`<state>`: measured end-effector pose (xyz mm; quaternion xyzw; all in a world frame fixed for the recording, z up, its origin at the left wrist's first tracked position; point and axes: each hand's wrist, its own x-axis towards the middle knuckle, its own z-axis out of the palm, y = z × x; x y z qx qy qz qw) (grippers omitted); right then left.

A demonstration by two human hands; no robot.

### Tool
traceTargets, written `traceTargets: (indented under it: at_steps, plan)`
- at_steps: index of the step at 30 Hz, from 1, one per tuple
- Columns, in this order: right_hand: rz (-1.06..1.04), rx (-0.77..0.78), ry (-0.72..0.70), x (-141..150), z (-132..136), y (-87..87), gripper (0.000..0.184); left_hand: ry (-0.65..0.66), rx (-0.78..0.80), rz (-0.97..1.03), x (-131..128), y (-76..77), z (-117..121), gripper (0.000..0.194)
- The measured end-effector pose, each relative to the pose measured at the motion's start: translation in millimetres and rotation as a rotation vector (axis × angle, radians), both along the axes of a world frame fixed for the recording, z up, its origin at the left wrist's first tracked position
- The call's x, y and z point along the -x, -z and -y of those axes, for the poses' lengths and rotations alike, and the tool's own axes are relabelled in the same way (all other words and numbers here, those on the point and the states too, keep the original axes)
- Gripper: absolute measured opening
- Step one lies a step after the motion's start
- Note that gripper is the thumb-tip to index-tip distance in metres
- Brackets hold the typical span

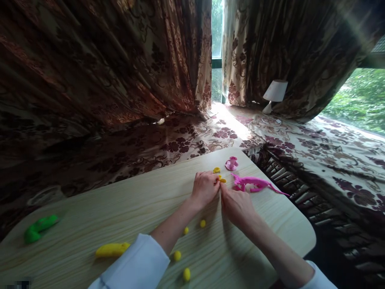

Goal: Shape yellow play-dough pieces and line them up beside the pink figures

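One left hand [206, 188] and one right hand [237, 205] are together at a yellow piece [222, 180] on the table [135, 208], far right; whether either pinches it, I cannot tell. Four yellow balls [177, 255] lie nearer, a pink piece [261, 183] right, a green piece [37, 229] left

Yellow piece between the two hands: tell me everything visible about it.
The yellow piece is small, irregular and smooth-looking, as if of modelling clay. It sits where the left hand and right hand come together, toward the far right corner of the table, with its right end showing. The hands hide part of it, so its full shape, and whether it rests on the tabletop, cannot be told.
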<state>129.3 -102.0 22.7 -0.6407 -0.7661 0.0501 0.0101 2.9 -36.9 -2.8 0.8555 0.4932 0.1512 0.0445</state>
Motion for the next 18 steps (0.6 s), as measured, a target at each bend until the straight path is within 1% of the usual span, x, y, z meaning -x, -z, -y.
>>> traceTargets:
  at_steps: [7, 10, 14, 18]
  plan:
    - [-0.017, 0.018, -0.024, -9.2, 20.1, -1.9, 0.041, -0.024, 0.012, -0.011, -4.2, -2.5, 6.3, 0.029]
    - [-0.017, 0.019, -0.023, -12.7, 25.2, -1.4, 0.041, -0.033, 0.021, -0.014, -5.0, -4.6, 8.4, 0.029]
    - [-0.012, 0.020, -0.018, -14.6, 25.0, -0.7, 0.043, -0.030, 0.034, -0.014, -5.2, -6.4, 8.9, 0.029]
    - [0.006, 0.022, -0.011, -14.6, 18.3, 1.5, 0.051, -0.031, 0.050, -0.008, -5.2, -6.7, 9.3, 0.029]
